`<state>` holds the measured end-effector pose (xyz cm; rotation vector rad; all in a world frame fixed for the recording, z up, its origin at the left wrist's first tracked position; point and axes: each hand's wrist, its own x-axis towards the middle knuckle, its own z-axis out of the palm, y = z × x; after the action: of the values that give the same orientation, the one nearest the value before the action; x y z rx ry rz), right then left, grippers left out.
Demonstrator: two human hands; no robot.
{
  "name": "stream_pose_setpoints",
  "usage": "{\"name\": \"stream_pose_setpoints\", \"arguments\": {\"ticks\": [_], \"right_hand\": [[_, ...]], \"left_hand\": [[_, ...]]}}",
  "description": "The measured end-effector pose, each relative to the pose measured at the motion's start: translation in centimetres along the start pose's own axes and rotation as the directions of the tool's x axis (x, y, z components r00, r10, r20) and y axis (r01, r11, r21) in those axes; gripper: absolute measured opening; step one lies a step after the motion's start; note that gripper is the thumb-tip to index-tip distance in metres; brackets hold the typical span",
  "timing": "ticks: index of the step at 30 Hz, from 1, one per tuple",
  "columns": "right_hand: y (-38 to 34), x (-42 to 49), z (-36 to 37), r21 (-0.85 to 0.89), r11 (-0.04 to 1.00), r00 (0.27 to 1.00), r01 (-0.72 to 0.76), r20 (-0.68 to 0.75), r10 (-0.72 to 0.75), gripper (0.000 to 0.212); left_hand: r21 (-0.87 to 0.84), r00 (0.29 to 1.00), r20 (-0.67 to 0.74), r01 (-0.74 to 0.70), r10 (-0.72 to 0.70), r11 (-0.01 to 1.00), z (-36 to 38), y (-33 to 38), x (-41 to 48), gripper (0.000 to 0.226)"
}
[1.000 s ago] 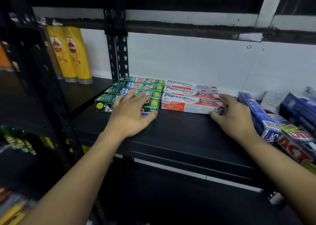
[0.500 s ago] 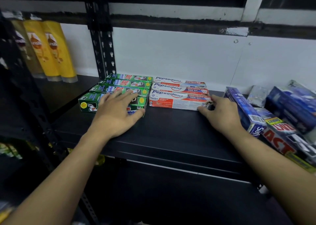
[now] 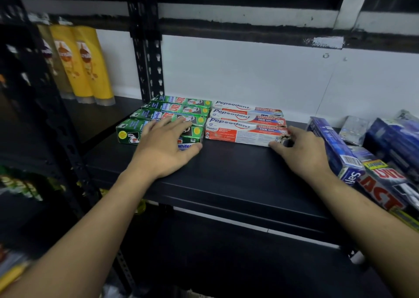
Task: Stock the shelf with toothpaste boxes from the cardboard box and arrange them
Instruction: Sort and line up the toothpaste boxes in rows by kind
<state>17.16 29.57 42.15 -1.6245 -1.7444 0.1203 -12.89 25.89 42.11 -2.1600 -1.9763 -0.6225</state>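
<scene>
Your left hand (image 3: 163, 149) lies flat on the front green box (image 3: 125, 134). The fingers (image 3: 158, 125) are straight and spread across its top, and the thumb runs along the front face by the blue "White" lettering. That's an open palm resting on the box, not a grip. The box is the nearest in a row of 4 green toothpaste boxes (image 3: 176, 108), laid lengthwise one behind another at the left end of the black shelf (image 3: 226, 175). The rearmost sits close to the black slotted upright (image 3: 147, 59).

Now your right hand (image 3: 303, 154) — it's at the right end of the front Pepsodent box (image 3: 238, 134). The thumb is against the lower front corner and the fingers curl over the top of that end, so you're pinching the box there. Behind it lie 2 more Pepsodent boxes (image 3: 244, 111), making 3 in that row, all flat and parallel. The row sits just beside the green boxes; I can't tell whether the two rows actually touch.

Off to your right, a long blue box (image 3: 331, 145) lies angled just beside your right wrist, among a loose jumble of other blue boxes. A box with red "ACT" lettering (image 3: 385, 184) lies nearer the shelf's front edge.

In the bay to the left, yellow bottles (image 3: 90, 66) stand upright, and a white wall (image 3: 249, 75) backs the shelf.
</scene>
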Motion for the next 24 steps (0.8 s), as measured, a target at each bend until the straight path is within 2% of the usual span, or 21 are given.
{"name": "stream_pose_setpoints", "arguments": {"ticks": [13,19,24], "right_hand": [[-1.1,-1.3,-0.7,0.155,0.987,0.998,-0.033,-0.048,0.041,0.058],[-2.4,-3.4,-2.3,0.072,0.997,0.998,0.036,-0.058,-0.032,0.062],[-2.7,-5.0,-6.4,0.064,0.990,0.988,0.122,-0.108,-0.115,0.053]], "left_hand": [[0.052,1.000,-0.024,-0.013,0.014,0.999,0.2,0.0,0.1,0.070],[0.095,0.999,0.003,-0.047,0.047,0.994,0.1,0.1,0.0,0.070],[0.115,0.998,0.042,-0.052,0.048,0.992,-0.2,0.1,0.1,0.070]]}}
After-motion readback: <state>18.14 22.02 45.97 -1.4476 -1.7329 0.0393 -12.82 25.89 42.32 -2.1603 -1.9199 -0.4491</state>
